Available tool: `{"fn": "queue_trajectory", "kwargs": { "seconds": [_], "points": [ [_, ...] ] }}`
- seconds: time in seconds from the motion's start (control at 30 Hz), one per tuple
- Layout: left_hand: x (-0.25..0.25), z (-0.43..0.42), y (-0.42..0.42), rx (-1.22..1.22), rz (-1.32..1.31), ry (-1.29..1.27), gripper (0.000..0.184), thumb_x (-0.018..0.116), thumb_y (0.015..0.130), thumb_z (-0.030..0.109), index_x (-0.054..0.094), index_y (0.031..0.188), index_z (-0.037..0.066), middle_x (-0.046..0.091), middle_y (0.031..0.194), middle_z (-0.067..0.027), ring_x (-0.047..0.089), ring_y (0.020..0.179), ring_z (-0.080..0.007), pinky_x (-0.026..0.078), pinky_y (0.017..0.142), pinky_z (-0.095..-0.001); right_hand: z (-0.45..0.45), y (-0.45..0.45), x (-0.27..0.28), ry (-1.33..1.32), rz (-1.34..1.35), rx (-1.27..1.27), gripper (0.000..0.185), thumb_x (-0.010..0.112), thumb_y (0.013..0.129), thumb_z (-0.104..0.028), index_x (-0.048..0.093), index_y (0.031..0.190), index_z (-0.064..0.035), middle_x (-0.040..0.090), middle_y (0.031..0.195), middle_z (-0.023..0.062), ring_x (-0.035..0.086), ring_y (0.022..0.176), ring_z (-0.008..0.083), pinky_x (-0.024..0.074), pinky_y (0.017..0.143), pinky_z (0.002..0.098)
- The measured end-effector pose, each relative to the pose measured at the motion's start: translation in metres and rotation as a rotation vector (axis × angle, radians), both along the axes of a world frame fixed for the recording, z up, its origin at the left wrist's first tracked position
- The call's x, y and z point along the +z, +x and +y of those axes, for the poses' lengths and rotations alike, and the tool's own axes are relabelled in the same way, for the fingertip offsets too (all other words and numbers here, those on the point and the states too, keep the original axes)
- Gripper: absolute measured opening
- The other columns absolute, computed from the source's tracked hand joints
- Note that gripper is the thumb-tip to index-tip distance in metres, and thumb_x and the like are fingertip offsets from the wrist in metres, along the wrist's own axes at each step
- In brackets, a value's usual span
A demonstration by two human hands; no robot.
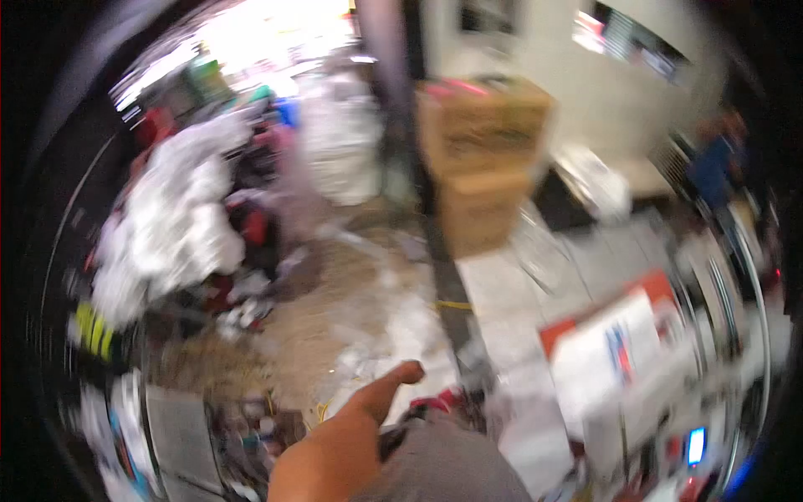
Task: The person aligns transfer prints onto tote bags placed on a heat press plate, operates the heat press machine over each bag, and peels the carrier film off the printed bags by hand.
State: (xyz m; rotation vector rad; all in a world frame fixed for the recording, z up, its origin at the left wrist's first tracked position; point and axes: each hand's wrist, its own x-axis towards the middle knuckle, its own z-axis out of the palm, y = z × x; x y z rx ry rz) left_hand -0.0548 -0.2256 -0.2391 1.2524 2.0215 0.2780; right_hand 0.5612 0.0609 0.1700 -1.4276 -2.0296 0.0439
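My left arm reaches forward from the bottom of the view, beside the grey cloth of my shirt (452, 460). My left hand (408, 372) is at the end of it, small and smeared by motion. Its fingers cannot be made out, and neither can anything held. Just below the hand, in front of the shirt, is a pinkish-red thing (439, 402) too blurred to name. White scraps (385, 326) lie on the floor beyond the hand. My right hand is out of view.
Stacked cardboard boxes (485, 159) stand ahead by a dark post. A large white plastic-like heap (180, 201) and a white sack (339, 142) are at the left. A white-and-orange box (611, 351) lies at the right. Another person (715, 167) is at the far right.
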Motion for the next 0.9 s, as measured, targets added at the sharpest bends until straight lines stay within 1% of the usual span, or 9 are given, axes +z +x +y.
{"fn": "queue_trajectory", "kwargs": {
  "seconds": [0.03,0.07,0.1,0.13,0.2,0.63,0.83,0.87,0.9],
  "points": [
    [0.009,-0.002,-0.001,-0.038,-0.038,0.087,0.031,0.051,0.084,0.025,0.070,0.076,0.001,0.069,0.090,-0.0248,0.067,0.082,-0.0411,0.053,0.075,-0.0511,0.007,-0.025,-0.006,-0.046,0.109,0.039,0.036,0.058,0.098,-0.023,0.056,0.127,-0.0012,0.059,0.121,0.0186,0.057,0.113,0.0343,0.0433,0.102,0.0439],
    [-0.088,-0.005,-0.012,0.045,-0.113,0.012,0.033,0.051,0.083,0.027,0.069,0.076,0.001,0.068,0.088,-0.0259,0.067,0.082,-0.0408,0.052,0.072,-0.0503,0.018,-0.041,-0.013,-0.045,0.188,0.057,0.037,0.058,0.099,-0.023,0.056,0.129,-0.0013,0.059,0.122,0.0186,0.057,0.114,0.0343,0.0432,0.103,0.0438],
    [0.026,0.002,0.003,0.081,-0.076,-0.084,0.034,0.053,0.083,0.029,0.069,0.079,0.000,0.068,0.089,-0.0264,0.068,0.083,-0.0405,0.053,0.073,-0.0484,0.012,-0.059,0.011,-0.121,0.035,0.014,0.030,0.061,0.096,-0.019,0.059,0.118,0.0007,0.061,0.114,0.0205,0.058,0.108,0.0387,0.0439,0.098,0.0445],
    [0.015,-0.005,0.010,0.121,-0.069,0.093,0.034,0.055,0.081,0.031,0.070,0.084,0.001,0.067,0.090,-0.0271,0.069,0.086,-0.0389,0.054,0.076,-0.0470,0.005,-0.068,0.019,-0.037,-0.196,-0.149,0.027,0.060,0.096,-0.019,0.059,0.113,0.0012,0.061,0.108,0.0220,0.057,0.103,0.0421,0.0452,0.091,0.0453],
    [0.073,-0.002,0.036,0.314,-0.044,-0.097,0.035,0.058,0.083,0.033,0.073,0.091,0.002,0.070,0.099,-0.0244,0.068,0.099,-0.0383,0.054,0.089,-0.0443,-0.003,-0.080,0.041,-0.100,-0.114,-0.086,0.027,0.063,0.094,-0.020,0.060,0.110,0.0004,0.061,0.105,0.0209,0.057,0.100,0.0407,0.0451,0.089,0.0468],
    [0.078,-0.076,0.189,0.446,-0.161,-0.162,0.043,0.059,0.083,0.040,0.073,0.103,0.004,0.068,0.109,-0.0244,0.065,0.107,-0.0383,0.051,0.096,-0.0438,0.027,-0.115,0.025,-0.057,-0.038,0.196,0.026,0.057,0.091,-0.013,0.058,0.115,-0.0025,0.061,0.113,0.0158,0.053,0.108,0.0370,0.0398,0.093,0.0498],
    [0.091,-0.155,0.254,0.214,-0.068,-0.292,0.029,0.050,0.086,0.026,0.070,0.087,0.005,0.069,0.095,-0.0227,0.067,0.096,-0.0373,0.055,0.084,-0.0444,0.038,-0.147,0.020,0.045,-0.003,0.336,0.040,0.058,0.086,-0.010,0.054,0.125,-0.0024,0.059,0.120,0.0170,0.053,0.111,0.0381,0.0406,0.092,0.0522],
    [0.055,-0.185,0.259,0.193,-0.043,-0.219,0.021,0.049,0.083,0.019,0.067,0.082,0.008,0.069,0.091,-0.0224,0.067,0.091,-0.0378,0.056,0.080,-0.0461,0.041,-0.152,0.016,0.100,0.005,0.360,0.042,0.059,0.085,-0.010,0.053,0.126,-0.0015,0.059,0.120,0.0172,0.053,0.111,0.0383,0.0410,0.092,0.0527],
    [0.012,-0.223,0.253,0.349,-0.390,-0.150,0.021,0.051,0.084,0.023,0.065,0.077,0.008,0.066,0.082,-0.0164,0.064,0.079,-0.0300,0.052,0.069,-0.0417,0.043,-0.157,0.013,0.101,0.008,0.376,0.042,0.059,0.085,-0.010,0.053,0.126,-0.0015,0.059,0.120,0.0172,0.053,0.111,0.0383,0.0410,0.092,0.0527]
  ]
}}
